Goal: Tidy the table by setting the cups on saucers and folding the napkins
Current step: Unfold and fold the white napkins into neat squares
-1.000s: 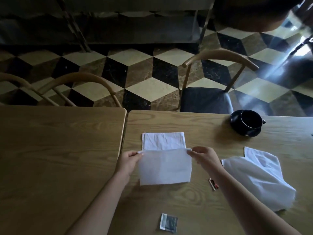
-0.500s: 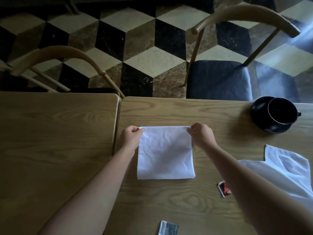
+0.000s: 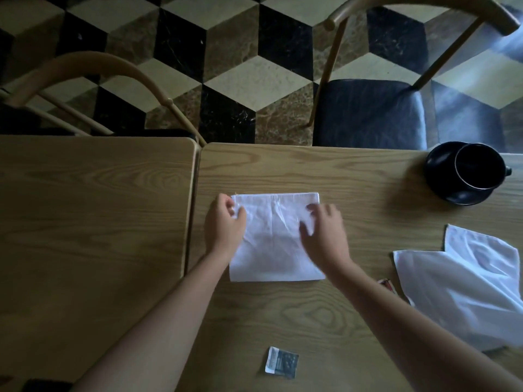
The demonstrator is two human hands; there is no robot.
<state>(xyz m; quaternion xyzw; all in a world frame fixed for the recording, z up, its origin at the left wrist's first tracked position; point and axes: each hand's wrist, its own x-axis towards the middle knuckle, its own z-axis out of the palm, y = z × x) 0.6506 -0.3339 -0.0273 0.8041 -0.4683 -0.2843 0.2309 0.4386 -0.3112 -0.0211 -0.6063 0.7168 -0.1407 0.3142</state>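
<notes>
A white napkin (image 3: 271,250) lies folded in half on the right-hand wooden table (image 3: 283,315), its fold line nearest me. My left hand (image 3: 225,224) is at its upper left corner, fingers curled and thumb on the cloth, pinching the edge. My right hand (image 3: 325,236) lies on the napkin's right side with fingers spread and straight; it is blurred. At the far right a black cup (image 3: 478,168) stands on a black saucer (image 3: 441,176). A second white napkin (image 3: 464,284) lies unfolded and rumpled at the right edge.
A small dark sachet (image 3: 281,363) lies near the front of the table, and a red one (image 3: 386,284) shows beside my right forearm. A second table (image 3: 85,222) adjoins on the left. A dark-seated chair (image 3: 368,111) and another chair back (image 3: 113,69) stand beyond.
The near half of the napkin was brought up onto the far half. My right hand then let go of the corner and flattened onto the cloth; my left hand stays at its corner.
</notes>
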